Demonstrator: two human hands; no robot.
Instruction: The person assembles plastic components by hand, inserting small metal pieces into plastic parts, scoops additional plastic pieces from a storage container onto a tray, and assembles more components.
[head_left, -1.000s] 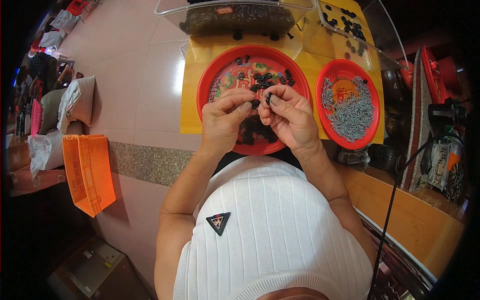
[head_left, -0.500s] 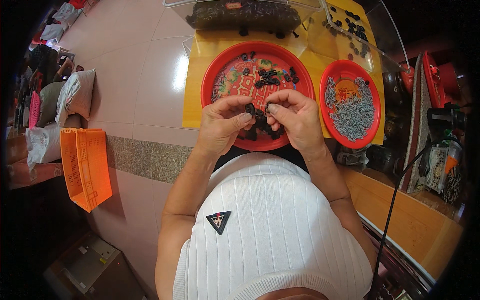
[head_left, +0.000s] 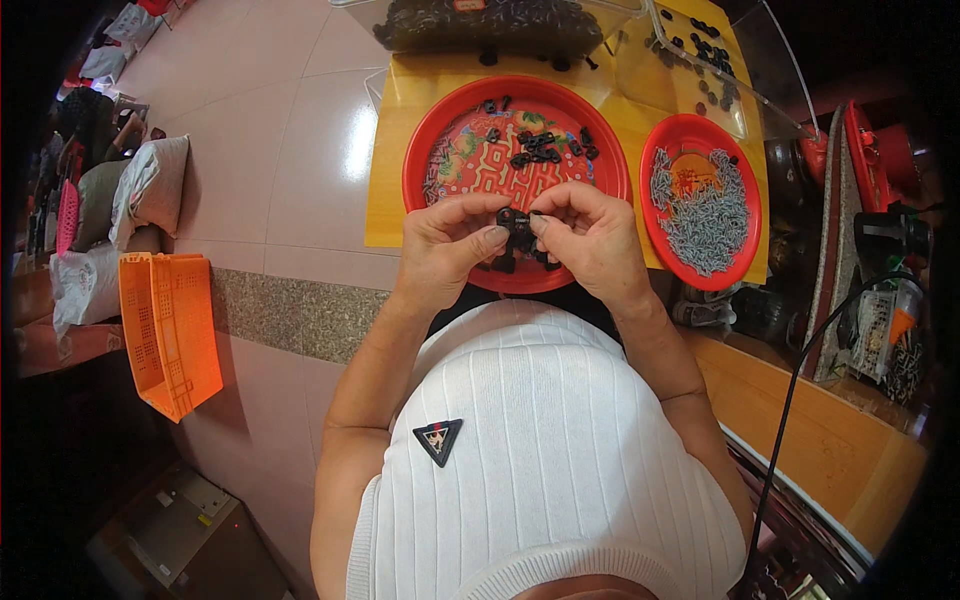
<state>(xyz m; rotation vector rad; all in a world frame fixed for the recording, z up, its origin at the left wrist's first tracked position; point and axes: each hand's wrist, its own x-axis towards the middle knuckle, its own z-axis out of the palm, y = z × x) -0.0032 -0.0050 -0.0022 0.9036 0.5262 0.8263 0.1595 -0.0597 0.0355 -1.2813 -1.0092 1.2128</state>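
Over the near part of a round red tray (head_left: 414, 165), my left hand (head_left: 445, 248) pinches a small black plastic part (head_left: 507, 217) between thumb and forefinger. Close beside it, the thumb and forefinger of my right hand (head_left: 592, 238) are pinched at the part's right side, on a small dark piece mostly hidden by the fingertips. Several black parts (head_left: 538, 148) lie loose in the tray's patterned middle, and more are heaped under my hands. To the right, an oval red tray (head_left: 650, 225) holds many small grey screws (head_left: 706, 232).
A clear plastic bin of black parts (head_left: 490, 28) stands at the far edge of the yellow table (head_left: 390, 215). Right of it, another clear box (head_left: 680, 85) has black round pieces near it. An orange crate (head_left: 170, 335) sits on the floor at left; a black cable (head_left: 790, 400) hangs at right.
My hands have come together: the right fingertips now meet the black part held in my left hand, where a gap was before. The trays have barely shifted in view.
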